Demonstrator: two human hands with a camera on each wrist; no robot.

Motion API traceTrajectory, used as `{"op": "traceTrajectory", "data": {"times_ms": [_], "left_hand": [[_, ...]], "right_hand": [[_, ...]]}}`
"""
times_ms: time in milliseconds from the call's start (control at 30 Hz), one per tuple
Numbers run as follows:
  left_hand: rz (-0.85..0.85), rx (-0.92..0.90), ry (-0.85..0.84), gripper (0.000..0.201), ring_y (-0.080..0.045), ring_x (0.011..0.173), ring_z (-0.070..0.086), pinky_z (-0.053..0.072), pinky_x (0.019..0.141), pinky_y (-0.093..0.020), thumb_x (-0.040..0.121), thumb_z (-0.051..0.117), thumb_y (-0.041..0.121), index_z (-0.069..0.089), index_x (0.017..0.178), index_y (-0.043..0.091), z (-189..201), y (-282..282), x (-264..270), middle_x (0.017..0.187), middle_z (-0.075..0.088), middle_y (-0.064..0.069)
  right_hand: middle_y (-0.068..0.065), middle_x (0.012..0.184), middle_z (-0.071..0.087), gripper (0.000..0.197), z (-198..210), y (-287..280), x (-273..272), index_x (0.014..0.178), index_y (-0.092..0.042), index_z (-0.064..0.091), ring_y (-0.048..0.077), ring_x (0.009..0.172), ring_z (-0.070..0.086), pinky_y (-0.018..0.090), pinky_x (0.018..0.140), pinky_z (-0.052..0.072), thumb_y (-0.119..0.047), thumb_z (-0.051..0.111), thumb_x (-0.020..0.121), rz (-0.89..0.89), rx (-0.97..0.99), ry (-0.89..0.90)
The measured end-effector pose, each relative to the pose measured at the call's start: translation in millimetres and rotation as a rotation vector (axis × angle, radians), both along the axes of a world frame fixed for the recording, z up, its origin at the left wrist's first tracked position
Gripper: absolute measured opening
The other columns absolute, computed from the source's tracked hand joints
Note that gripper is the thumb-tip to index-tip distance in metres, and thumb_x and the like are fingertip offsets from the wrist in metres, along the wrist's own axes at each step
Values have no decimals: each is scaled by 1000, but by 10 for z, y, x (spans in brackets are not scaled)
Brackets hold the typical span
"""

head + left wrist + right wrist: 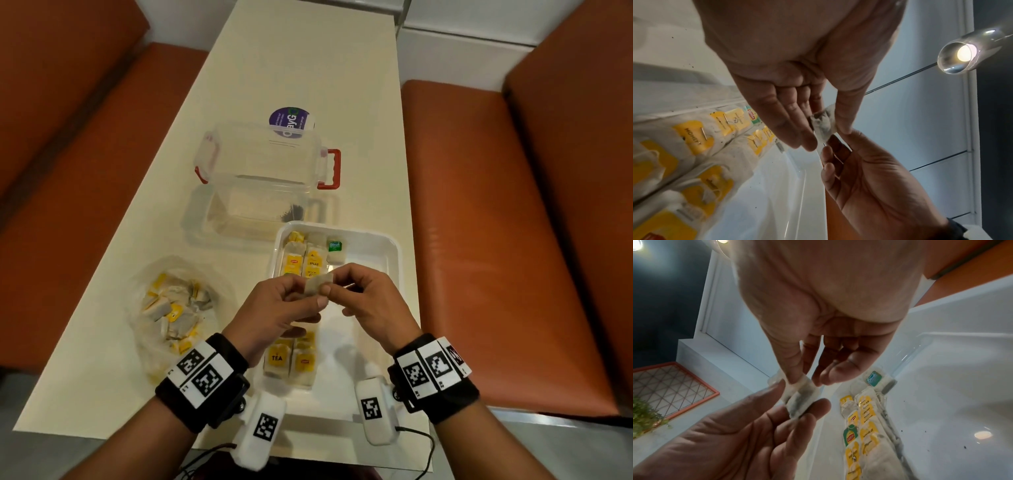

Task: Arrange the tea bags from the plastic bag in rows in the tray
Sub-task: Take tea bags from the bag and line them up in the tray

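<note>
A white tray (387,253) lies on the table in front of me, with two rows of yellow-tagged tea bags (303,263) along its left side and one green-tagged bag (335,247) at the far end. Above the tray both hands hold one pale tea bag (317,286) between them. My left hand (277,308) pinches its lower end (799,404) with thumb and fingers. My right hand (368,301) pinches its upper end (823,125). A clear plastic bag (174,308) with several tea bags lies left of the tray.
A clear storage box (260,161) with red clips stands behind the tray, its lid (239,219) lying flat in front of it. A purple round sticker (289,120) is on the table beyond. Orange benches (496,222) flank the narrow cream table (308,68).
</note>
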State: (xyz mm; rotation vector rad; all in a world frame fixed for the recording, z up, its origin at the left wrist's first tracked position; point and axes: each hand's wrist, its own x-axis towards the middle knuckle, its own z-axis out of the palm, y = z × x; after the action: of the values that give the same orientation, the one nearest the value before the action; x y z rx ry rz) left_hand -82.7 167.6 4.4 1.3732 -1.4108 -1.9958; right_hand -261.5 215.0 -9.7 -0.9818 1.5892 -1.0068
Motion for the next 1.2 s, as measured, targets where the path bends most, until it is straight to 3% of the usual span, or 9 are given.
{"op": "traceTrajectory", "data": {"times_ms": [133,267,467,633,767,933,1100,1200], "left_hand": [[70,-3,-10,20,-15,80,73,53,63,-28,89,73,29,74,103,15,33,11,-31,96,78,-3],[100,5,-20,17,-14,76,71,52,61,-28,90,72,29,72,100,15,19,4,-37,94,78,-2],[99,30,-12,23,-17,77,73,52,59,-28,92,69,34,66,113,26,48,-60,37,96,77,-1],[97,-15,-5,18,-14,72,67,47,53,-23,93,66,31,67,107,19,87,-135,325,94,76,-4],[98,-29,-19,16,-12,68,64,43,51,-22,92,66,31,67,102,18,91,-170,585,91,75,-2],[125,-38,-37,14,-10,66,63,41,49,-21,94,65,27,67,101,16,54,-165,820,86,74,0],[133,-36,-46,13,-9,66,62,41,52,-24,94,65,27,68,101,16,51,-127,922,86,74,0],[136,-47,-58,17,-9,66,62,42,53,-25,92,70,31,68,100,17,61,-134,979,88,74,-1]], "right_hand": [[7,84,72,8,9,-54,-52,93,-9,70,10,73,62,23,63,49,-15,73,89,32,-10,-37],[18,89,71,13,8,-87,-44,95,-6,70,11,73,63,23,63,50,-16,74,89,63,2,-25],[4,83,72,8,-69,-205,-96,96,-10,70,10,71,64,23,61,49,-17,71,92,-93,36,26],[-1,77,69,11,-334,-427,-253,83,-20,66,12,67,63,26,62,47,-18,73,90,-178,112,191],[-4,66,68,17,-532,-570,-315,74,-20,67,14,65,64,31,66,50,-20,76,88,-138,220,340],[-4,67,69,10,-649,-670,-320,80,-17,72,13,61,60,31,69,51,-25,76,87,-171,263,413],[-1,74,74,10,-725,-713,-314,80,-23,70,23,74,72,46,80,60,-27,79,82,-255,284,414],[1,74,74,15,-718,-745,-280,79,-23,67,22,70,72,48,79,61,-23,82,80,-292,290,388]]}}
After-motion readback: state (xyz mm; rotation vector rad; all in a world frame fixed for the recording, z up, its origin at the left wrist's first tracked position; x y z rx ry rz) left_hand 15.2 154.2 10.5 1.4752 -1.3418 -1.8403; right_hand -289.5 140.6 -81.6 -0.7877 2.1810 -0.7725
